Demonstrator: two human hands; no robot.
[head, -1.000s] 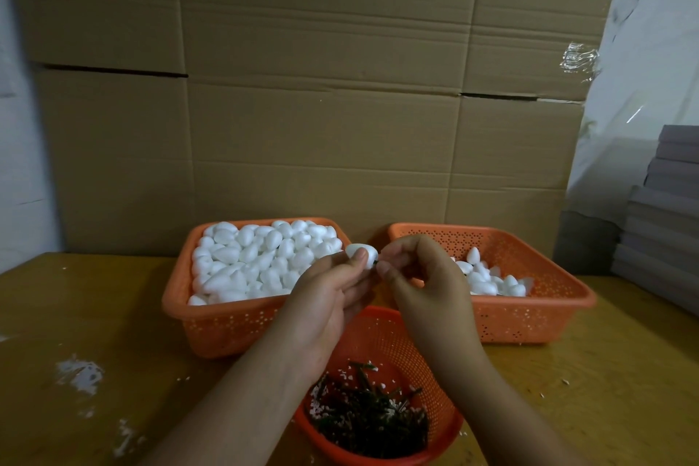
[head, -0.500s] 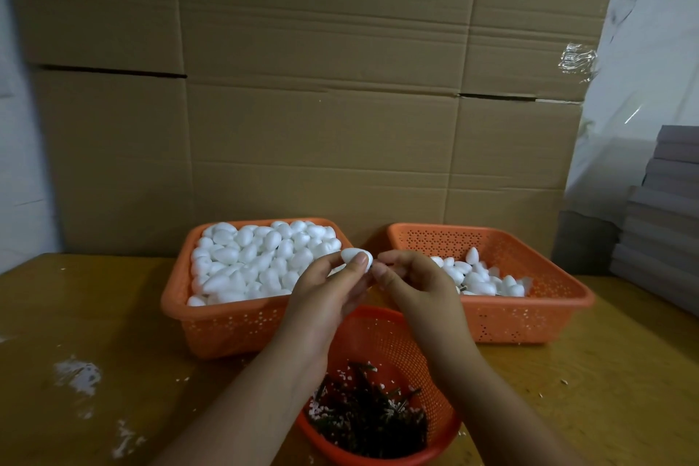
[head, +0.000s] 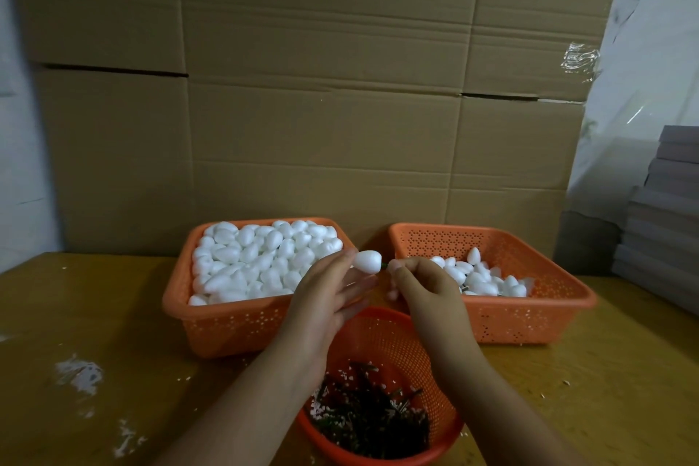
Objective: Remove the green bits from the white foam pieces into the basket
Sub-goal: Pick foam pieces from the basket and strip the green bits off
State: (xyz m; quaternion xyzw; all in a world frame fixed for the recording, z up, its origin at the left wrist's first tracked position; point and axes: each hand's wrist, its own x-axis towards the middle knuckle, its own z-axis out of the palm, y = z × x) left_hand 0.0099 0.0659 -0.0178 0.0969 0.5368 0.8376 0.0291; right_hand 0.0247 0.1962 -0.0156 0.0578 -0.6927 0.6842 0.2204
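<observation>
White egg-shaped foam piece [head: 367, 261] pinched in my left hand [head: 330, 291], green bit [head: 384, 266] at its end. My right hand [head: 425, 286] pinches that bit, now pulled slightly right of before.

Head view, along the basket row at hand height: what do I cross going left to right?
Full basket of foam pieces → left hand → held foam piece → green bit → right hand → sparse basket → grey stack.
</observation>
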